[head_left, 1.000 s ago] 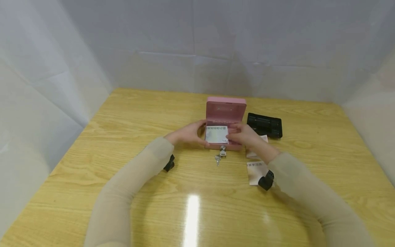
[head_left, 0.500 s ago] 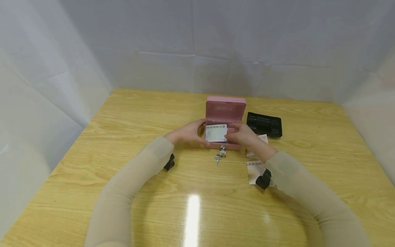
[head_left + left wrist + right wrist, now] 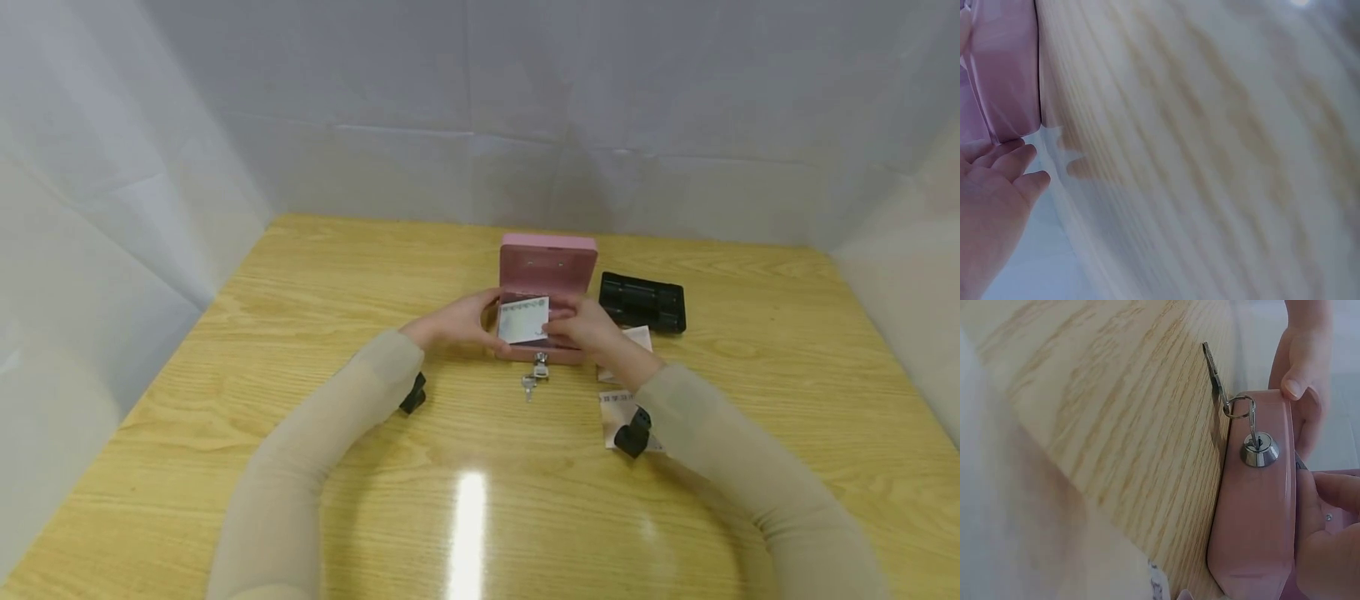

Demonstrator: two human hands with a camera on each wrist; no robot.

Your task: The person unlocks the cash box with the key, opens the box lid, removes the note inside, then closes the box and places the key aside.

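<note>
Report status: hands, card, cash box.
Left hand steadies pink cash box, lid up. Right hand pinches white card, tilted over the open box. Key in front lock; nothing blocking.

Key (image 3: pixel 1254 434) in lock of pink box (image 3: pixel 1257 512); 2nd key (image 3: pixel 1212 367) dangling on ring.
</note>
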